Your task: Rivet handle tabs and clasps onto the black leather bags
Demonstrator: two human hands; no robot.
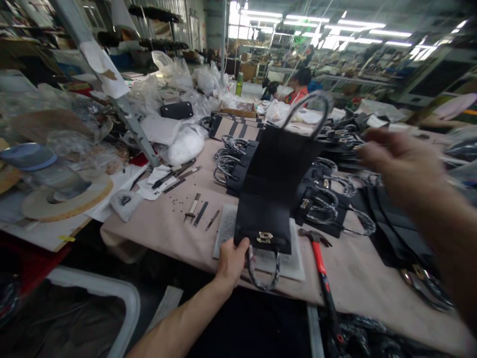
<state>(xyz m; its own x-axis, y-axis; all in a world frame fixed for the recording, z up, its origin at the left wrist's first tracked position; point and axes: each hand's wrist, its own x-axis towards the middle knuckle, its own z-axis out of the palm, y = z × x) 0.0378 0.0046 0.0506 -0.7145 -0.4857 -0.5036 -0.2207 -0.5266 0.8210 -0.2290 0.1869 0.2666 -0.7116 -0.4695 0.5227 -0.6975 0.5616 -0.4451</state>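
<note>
Nearest thing from where I'm standing is a white bin [128,288], low on the left by the table [164,231]. The left hand [233,256] has the near left corner of a black bag [263,219] pinched, thumb on top. That bag is opened out above a pale slab [298,266], gold clasp [264,237] up, one plastic-wrapped handle [264,287] looping toward the person, the other at the far end. Can't tell if it's touching the slab. Hammer [320,258] is just right of the slab, grip hanging past the table edge. Right hand [391,154] is off to the right, well apart from the bag, fingers curled but super blurry, so can't say if it's got anything. Small tools [201,214] sit left of the slab, more bags [240,161] behind, then a green bottle [239,84] and a co-worker in red [298,94].
</note>
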